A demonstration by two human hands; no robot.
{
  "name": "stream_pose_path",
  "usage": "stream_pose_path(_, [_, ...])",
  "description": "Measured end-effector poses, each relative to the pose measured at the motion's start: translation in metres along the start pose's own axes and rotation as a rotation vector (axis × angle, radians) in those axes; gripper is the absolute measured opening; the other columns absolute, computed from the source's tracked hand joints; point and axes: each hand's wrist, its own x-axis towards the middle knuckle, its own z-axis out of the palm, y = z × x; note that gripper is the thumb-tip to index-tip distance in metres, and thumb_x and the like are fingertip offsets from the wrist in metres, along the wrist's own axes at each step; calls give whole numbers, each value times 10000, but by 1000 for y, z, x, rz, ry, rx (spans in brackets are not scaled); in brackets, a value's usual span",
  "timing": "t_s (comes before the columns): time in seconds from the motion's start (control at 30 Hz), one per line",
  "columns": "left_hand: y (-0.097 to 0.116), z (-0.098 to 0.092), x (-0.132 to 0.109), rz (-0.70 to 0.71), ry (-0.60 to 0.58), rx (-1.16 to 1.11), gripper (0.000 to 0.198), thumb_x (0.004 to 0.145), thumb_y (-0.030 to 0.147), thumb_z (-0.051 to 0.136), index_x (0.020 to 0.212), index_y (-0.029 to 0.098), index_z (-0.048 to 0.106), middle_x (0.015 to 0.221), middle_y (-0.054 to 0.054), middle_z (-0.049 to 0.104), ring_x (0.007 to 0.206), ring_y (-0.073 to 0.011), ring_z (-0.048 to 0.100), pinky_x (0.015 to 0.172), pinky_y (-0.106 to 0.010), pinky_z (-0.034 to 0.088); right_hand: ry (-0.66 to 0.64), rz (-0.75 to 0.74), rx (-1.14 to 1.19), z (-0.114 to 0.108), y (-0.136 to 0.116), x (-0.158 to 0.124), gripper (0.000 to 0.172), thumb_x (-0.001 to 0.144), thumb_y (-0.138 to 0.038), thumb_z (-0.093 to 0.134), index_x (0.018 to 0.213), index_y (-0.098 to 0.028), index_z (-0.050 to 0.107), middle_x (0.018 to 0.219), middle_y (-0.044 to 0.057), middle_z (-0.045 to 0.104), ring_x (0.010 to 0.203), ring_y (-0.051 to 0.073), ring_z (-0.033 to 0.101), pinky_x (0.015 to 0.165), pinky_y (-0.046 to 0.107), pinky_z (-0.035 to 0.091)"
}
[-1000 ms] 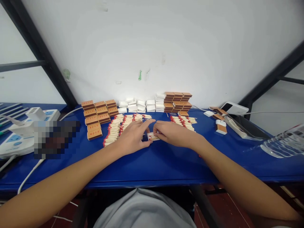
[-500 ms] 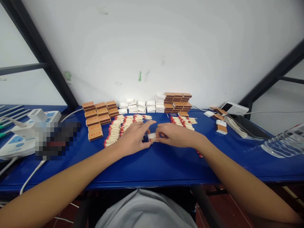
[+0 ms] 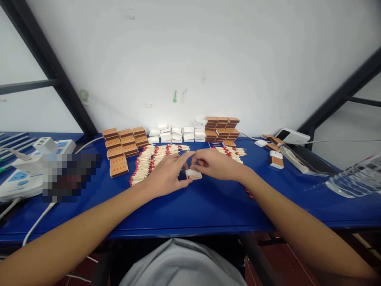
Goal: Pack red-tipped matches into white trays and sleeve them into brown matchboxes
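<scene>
Between my hands, just above the blue table, is a small white matchbox tray (image 3: 194, 174) with a red-headed match showing inside. My left hand (image 3: 168, 171) grips its left end, thumb in front and fingertips partly hidden behind. My right hand (image 3: 217, 165) hovers over the tray's far right side with fingers curled in a pinch; whatever they hold is hidden. Rows of loose matches (image 3: 142, 165) lie to the left of my left hand. More matches (image 3: 230, 153) lie beyond my right hand, partly covered by it.
Brown matchboxes (image 3: 119, 165) are stacked at left, with another stack of matchboxes (image 3: 222, 129) by the wall. White trays (image 3: 177, 135) stand between them. A power strip (image 3: 18, 178) lies far left. On the right are a white device (image 3: 293, 136) and a clear plastic bottle (image 3: 354, 178).
My right hand has risen slightly off the tray's right end, so more of the tray shows. My left hand stays at the tray's left end.
</scene>
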Motion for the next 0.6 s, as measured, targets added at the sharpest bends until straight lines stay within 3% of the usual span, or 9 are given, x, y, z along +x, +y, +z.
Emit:
stream_pose_path(0.13, [6,-1,-2,-36,-18,-96,757,850,259,807,1511,295,438,1017,19,755,1012,-248,675,920,-388,505,72,69,-65,8,21,20,166,924,-225,614,763,-193,639,710,7,599,653,158,510,620,299,315])
stream_pose_path(0.2, [8,0,-3,-9,-40,-90,693,857,269,811,1469,298,489,1035,20,759,1038,-252,664,945,-396,496,120,84,-71,14,35,32,77,918,-233,646,879,-187,693,818,33,659,731,180,568,670,299,373])
stream_pose_path(0.3, [10,3,-6,28,-79,-80,630,877,298,813,1438,286,527,1090,6,759,1090,-262,643,981,-409,492,220,9,-147,22,51,51,299,932,-331,701,1171,-152,695,1104,132,694,1028,277,612,884,367,458])
stream_pose_path(0.37, [11,4,-7,32,-93,-83,632,887,310,810,1450,287,523,1111,-1,754,1109,-264,637,1002,-416,494,179,-41,-179,24,57,64,408,954,-371,695,1278,-126,667,1217,181,674,1172,326,575,985,418,453])
stream_pose_path(0.5, [11,4,-7,20,-99,-90,651,880,308,816,1458,294,516,1105,-1,753,1119,-272,642,1006,-430,501,56,-55,-187,29,61,85,285,1011,-325,613,1175,-118,720,1138,178,693,1149,313,583,981,406,457])
stream_pose_path(0.6, [10,3,-5,9,-97,-91,655,879,321,816,1460,301,515,1095,0,757,1117,-277,650,987,-434,509,79,-34,-180,32,61,92,221,1023,-270,582,1086,-133,744,1102,161,702,1093,282,601,944,379,455])
